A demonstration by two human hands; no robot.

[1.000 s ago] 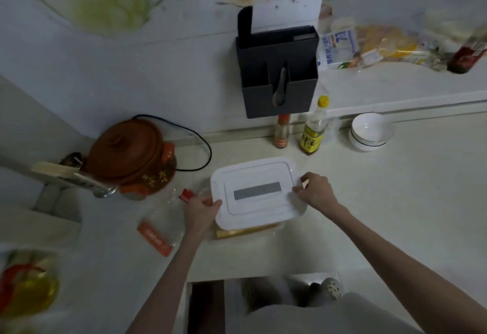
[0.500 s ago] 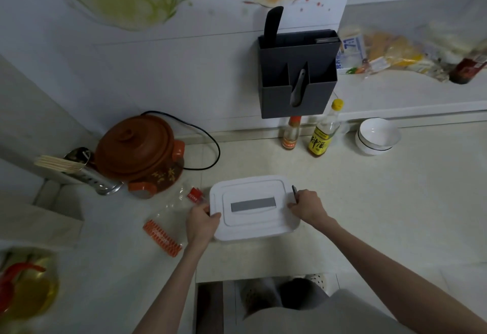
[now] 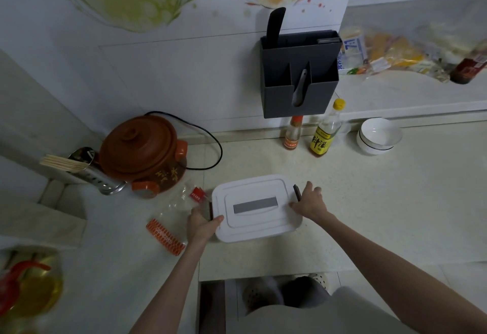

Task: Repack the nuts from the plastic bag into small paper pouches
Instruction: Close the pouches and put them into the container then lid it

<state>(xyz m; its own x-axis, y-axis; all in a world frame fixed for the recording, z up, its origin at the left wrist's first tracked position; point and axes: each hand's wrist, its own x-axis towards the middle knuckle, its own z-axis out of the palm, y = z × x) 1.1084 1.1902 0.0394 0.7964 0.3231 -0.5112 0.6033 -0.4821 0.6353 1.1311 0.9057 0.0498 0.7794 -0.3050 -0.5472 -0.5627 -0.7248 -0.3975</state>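
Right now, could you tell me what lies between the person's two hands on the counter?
In the head view, a white lidded container lies between them; the left hand grips its left edge, the right hand its right edge.

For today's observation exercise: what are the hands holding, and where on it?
Both hands, left and right, hold the white lidded box by its opposite short ends.

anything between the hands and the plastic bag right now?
Yes. Both hands are on the white lidded box: left hand at its left edge, right hand at its right. The clear plastic bag lies just left of the left hand; nothing visible blocks it, but its contents can't be told.
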